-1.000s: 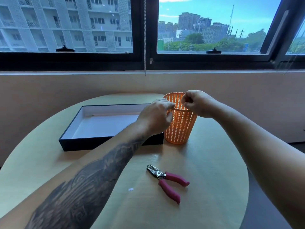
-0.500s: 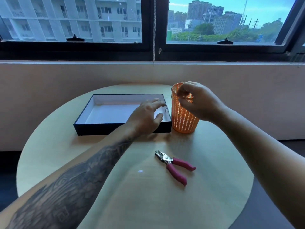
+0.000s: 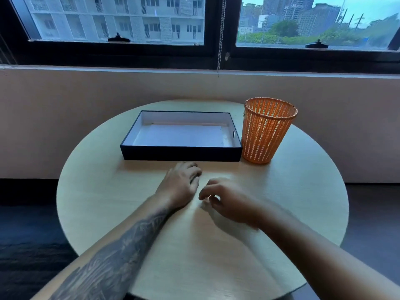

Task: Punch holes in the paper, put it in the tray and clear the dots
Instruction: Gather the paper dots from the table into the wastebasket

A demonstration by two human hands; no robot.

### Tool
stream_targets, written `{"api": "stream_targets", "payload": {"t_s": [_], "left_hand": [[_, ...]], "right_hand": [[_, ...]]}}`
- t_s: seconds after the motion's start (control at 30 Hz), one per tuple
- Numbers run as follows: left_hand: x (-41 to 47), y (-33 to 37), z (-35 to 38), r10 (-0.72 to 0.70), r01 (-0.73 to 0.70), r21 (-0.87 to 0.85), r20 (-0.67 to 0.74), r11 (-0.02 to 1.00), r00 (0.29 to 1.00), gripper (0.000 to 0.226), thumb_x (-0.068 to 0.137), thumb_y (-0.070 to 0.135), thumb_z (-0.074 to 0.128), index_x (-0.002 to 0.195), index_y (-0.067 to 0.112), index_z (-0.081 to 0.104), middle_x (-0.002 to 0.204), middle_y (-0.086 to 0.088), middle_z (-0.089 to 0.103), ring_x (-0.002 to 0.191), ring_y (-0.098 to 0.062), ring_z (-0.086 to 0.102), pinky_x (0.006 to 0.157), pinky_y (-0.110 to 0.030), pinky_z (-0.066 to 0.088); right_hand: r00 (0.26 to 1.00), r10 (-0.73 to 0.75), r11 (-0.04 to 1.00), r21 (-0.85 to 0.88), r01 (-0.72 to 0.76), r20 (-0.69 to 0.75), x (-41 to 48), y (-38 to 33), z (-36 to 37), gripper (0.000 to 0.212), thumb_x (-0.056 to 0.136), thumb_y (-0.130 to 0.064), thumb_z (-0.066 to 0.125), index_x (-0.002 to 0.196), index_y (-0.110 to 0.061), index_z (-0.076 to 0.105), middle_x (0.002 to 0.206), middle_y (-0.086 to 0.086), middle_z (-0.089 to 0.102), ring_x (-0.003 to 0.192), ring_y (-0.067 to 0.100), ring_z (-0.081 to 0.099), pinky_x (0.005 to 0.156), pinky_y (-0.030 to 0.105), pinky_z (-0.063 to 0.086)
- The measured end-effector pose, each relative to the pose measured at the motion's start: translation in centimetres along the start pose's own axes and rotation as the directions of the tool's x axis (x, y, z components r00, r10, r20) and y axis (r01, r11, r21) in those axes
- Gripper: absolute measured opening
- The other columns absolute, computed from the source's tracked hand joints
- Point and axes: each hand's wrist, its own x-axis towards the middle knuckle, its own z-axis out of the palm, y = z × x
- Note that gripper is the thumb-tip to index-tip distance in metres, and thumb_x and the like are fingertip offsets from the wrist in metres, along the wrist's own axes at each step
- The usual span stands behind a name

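The black tray [image 3: 180,153] with white inner walls stands at the back of the round table, and a white sheet of paper [image 3: 181,137] lies flat inside it. The orange mesh basket [image 3: 267,131] stands upright against the tray's right end. My left hand [image 3: 180,187] rests palm-down on the table in front of the tray, with its fingers loosely bent and nothing in it. My right hand [image 3: 227,201] hovers just to its right, thumb and fingers curled and slightly apart over a small pale speck [image 3: 205,202] on the wood. The hole punch is out of sight.
The round wooden table [image 3: 108,191] ends close on all sides, with dark floor below. A beige wall and a window sill run behind the tray and basket. A blind's bead chain [image 3: 220,40] hangs at the window's centre.
Both hands left the basket's rim and came down to the middle of the table. The pink-handled punch, visible before, is now hidden. The camera has tilted down and pulled back.
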Motion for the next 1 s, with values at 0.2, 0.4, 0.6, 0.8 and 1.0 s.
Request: {"api": "stream_targets", "payload": {"t_s": [0.2, 0.4, 0.6, 0.8, 1.0], "left_hand": [[-0.2, 0.2, 0.1, 0.001, -0.001, 0.015, -0.024, 1.0, 1.0, 0.029, 0.092, 0.031, 0.05, 0.113, 0.023, 0.068, 0.124, 0.006, 0.062, 0.115, -0.019, 0.054, 0.095, -0.039, 0.045], [-0.3, 0.1, 0.1, 0.013, -0.012, 0.016, -0.037, 1.0, 0.999, 0.028, 0.093, 0.029, 0.051, 0.113, 0.022, 0.069, 0.125, 0.005, 0.063, 0.116, -0.019, 0.055, 0.095, -0.039, 0.045], [-0.2, -0.1, 0.2, 0.023, -0.023, 0.01, -0.051, 1.0, 0.998, 0.027, 0.092, 0.029, 0.05, 0.11, 0.022, 0.069, 0.12, 0.006, 0.063, 0.114, -0.02, 0.055, 0.094, -0.04, 0.046], [-0.3, -0.3, 0.3, 0.022, -0.022, 0.0, -0.058, 1.0, 0.998, 0.027, 0.092, 0.028, 0.051, 0.112, 0.023, 0.069, 0.124, 0.006, 0.063, 0.116, -0.019, 0.053, 0.095, -0.038, 0.044], [-0.4, -0.2, 0.3, 0.038, -0.037, 0.012, -0.066, 0.999, 0.997, 0.026, 0.092, 0.026, 0.051, 0.109, 0.021, 0.07, 0.121, 0.006, 0.064, 0.114, -0.019, 0.055, 0.092, -0.039, 0.043]], "right_hand": [[0.998, -0.022, 0.999, -0.043, 0.025, 0.063, -0.2, -0.9, -0.2, 0.052, 0.087, -0.045, 0.031, 0.102, -0.033, 0.079, 0.1, -0.007, 0.07, 0.089, 0.016, 0.06, 0.073, 0.034, 0.051], [0.997, 0.036, 0.999, 0.025, -0.037, 0.067, 0.3, 0.2, -0.1, 0.023, 0.089, -0.011, 0.062, 0.097, -0.023, 0.08, 0.104, -0.005, 0.073, 0.091, 0.015, 0.067, 0.08, 0.04, 0.056], [0.996, 0.028, 0.999, -0.036, -0.025, 0.085, 0.7, -0.2, -0.4, 0.011, 0.092, -0.023, 0.07, 0.1, -0.023, 0.078, 0.102, -0.008, 0.071, 0.083, 0.011, 0.065, 0.076, 0.035, 0.056], [0.999, 0.033, 0.97, -0.241, -0.022, 0.041, 0.6, -1.3, -0.3, 0.016, 0.09, -0.043, 0.068, 0.089, -0.028, 0.074, 0.085, -0.009, 0.064, 0.073, 0.012, 0.059, 0.06, 0.031, 0.05], [0.998, 0.063, 0.911, -0.408, -0.065, -0.02, 0.5, -2.3, 0.6, 0.024, 0.091, -0.042, 0.061, 0.08, -0.023, 0.073, 0.075, -0.005, 0.064, 0.067, 0.015, 0.058, 0.047, 0.024, 0.02]]}}
